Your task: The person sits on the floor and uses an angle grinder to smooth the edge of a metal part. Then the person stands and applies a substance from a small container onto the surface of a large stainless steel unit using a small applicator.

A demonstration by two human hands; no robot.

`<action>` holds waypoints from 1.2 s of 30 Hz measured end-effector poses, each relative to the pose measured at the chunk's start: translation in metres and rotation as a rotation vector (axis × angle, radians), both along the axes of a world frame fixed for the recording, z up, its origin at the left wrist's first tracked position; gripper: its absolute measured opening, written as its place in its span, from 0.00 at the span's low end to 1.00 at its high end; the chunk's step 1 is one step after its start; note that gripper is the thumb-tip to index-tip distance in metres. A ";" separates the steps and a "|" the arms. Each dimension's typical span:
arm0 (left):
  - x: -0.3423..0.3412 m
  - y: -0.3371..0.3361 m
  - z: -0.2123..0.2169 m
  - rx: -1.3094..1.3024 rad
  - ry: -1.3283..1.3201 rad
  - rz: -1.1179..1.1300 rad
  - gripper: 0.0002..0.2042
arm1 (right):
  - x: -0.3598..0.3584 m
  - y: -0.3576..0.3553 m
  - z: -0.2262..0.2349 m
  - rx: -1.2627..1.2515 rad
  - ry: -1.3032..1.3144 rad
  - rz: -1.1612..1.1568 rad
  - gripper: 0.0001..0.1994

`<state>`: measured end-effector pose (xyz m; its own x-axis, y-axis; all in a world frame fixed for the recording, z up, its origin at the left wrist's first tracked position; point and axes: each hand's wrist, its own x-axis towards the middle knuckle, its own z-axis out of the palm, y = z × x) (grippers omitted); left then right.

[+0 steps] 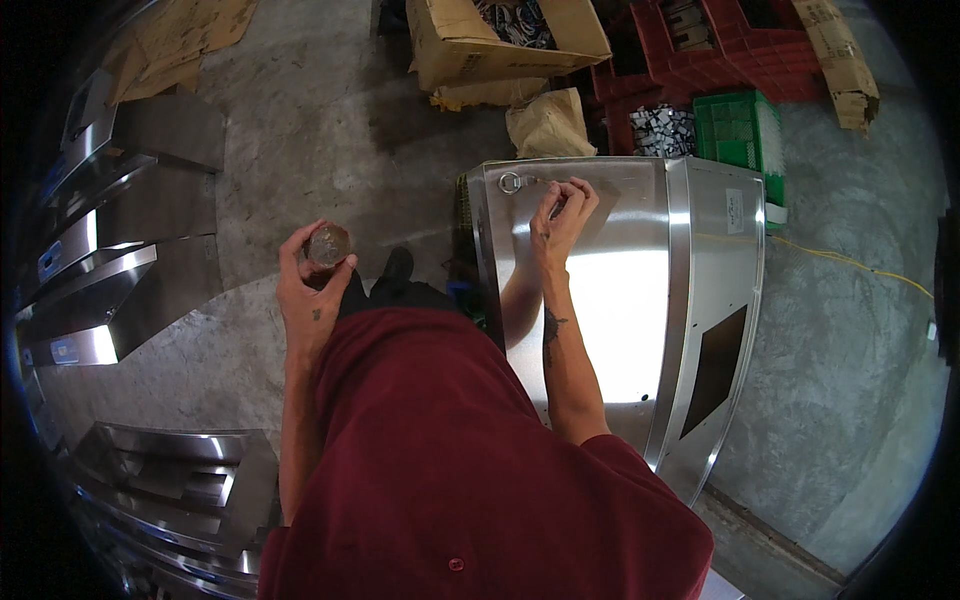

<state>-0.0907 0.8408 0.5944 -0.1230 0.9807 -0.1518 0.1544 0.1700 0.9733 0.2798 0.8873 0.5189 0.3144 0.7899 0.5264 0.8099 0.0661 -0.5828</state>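
My left hand [312,285] is out over the floor, fingers and thumb curled around a round, clear, cup-like container [329,246]. What is inside it, if anything, I cannot make out. My right hand [563,222] is above the far part of a shiny stainless steel cabinet [610,215], its fingertips pinched together. Whatever is between them is too small to name. Just left of those fingertips, a metal ring with a short tab [511,183] lies on the steel near its far left corner.
Stainless steel housings [165,190] stand along the left, with more steel parts [190,480] at lower left. Beyond the cabinet are an open cardboard box [460,60], a paper bag [550,122], red crates [690,60] and a green crate [727,135]. A yellow cord [850,262] crosses the right floor.
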 end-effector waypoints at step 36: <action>0.000 -0.001 -0.007 0.021 0.044 -0.004 0.29 | 0.005 0.000 -0.009 0.011 -0.036 0.009 0.07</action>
<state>-0.0903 0.8395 0.5874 -0.1251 0.9841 -0.1259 0.1982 0.1491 0.9687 0.2850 0.8872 0.5103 0.2880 0.7865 0.5463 0.8300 0.0796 -0.5521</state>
